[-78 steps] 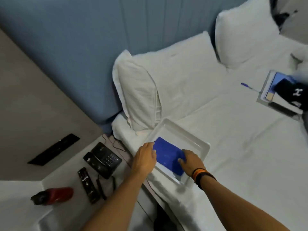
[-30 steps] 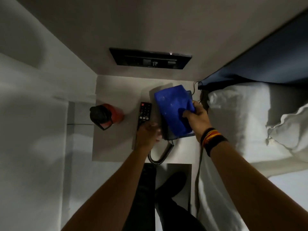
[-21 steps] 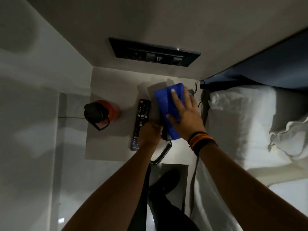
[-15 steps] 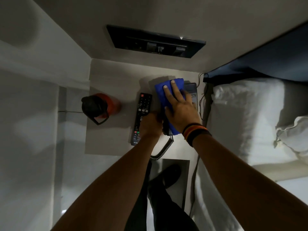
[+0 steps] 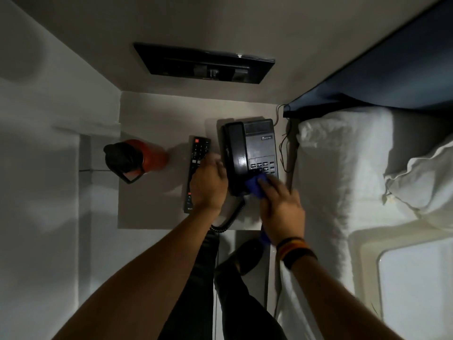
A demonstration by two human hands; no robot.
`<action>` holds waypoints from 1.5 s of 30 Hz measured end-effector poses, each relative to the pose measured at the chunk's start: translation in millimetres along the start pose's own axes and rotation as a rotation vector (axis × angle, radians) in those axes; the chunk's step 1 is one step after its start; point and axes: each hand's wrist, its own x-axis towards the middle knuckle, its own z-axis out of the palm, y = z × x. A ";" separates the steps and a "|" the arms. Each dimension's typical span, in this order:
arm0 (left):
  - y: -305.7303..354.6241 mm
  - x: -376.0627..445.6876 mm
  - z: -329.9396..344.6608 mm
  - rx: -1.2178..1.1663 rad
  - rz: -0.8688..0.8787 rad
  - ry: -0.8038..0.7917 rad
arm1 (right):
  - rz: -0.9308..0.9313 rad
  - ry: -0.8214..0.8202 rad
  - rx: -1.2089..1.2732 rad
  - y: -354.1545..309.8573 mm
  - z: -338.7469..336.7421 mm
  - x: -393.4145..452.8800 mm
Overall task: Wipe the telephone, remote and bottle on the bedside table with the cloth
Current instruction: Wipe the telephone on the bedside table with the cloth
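Seen from my head camera, left to right. The red bottle (image 5: 141, 157) with its black cap lies on its side at the left edge of the bedside table (image 5: 152, 197), well apart from both my hands. Just right of it the black remote (image 5: 196, 168) lies lengthwise on the tabletop; its near half is partly covered by my left hand (image 5: 208, 190). That hand rests against the left side of the telephone (image 5: 250, 153), fingers curled loosely; I cannot tell whether it actually grips the handset or only steadies it. The telephone sits toward the right of the table, handset in its cradle on the left, keypad on the right, its coiled cord (image 5: 228, 220) looping off the near edge. My right hand (image 5: 282, 209), with banded bracelets (image 5: 295, 251) at the wrist, presses the blue cloth (image 5: 255, 187) onto the near corner of the keypad; the fingers lie flat over the cloth, and a tail of it hangs below the palm. The table is pale grey, set in a corner of grey walls, with a dark recessed panel (image 5: 203, 63) on the far wall. At far right, a bed with white bedding (image 5: 343, 168) lies beside the table, under a blue headboard (image 5: 404, 77).
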 end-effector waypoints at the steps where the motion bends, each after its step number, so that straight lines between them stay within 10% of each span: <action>1: 2.6 -7.0 -2.9 0.050 0.134 0.079 | 0.029 0.084 0.054 -2.1 -10.3 17.2; 5: 3.2 -16.8 -0.2 0.233 0.478 -0.035 | 0.037 0.133 0.119 -10.9 -31.1 105.9; 9: -1.8 -6.0 4.5 0.394 0.390 -0.166 | -0.096 -0.232 -0.114 -12.5 -11.2 136.7; 17: 1.8 -5.8 13.1 0.505 0.346 -0.131 | 0.030 -0.260 -0.025 16.8 20.2 -0.1; 23: -7.8 -12.6 15.1 0.386 0.163 0.003 | -0.063 0.059 0.118 -26.1 -1.9 72.8; 28: -15.7 -11.3 3.8 0.197 0.089 0.030 | -0.108 -0.322 -0.038 -36.3 -5.3 112.1; 36: -6.4 2.1 10.9 0.130 -0.184 -0.221 | -0.145 -0.287 -0.140 -34.8 0.1 107.6; 45: -20.6 1.5 -8.2 0.150 -0.008 -0.003 | -0.097 -0.432 -0.285 6.6 30.3 -34.0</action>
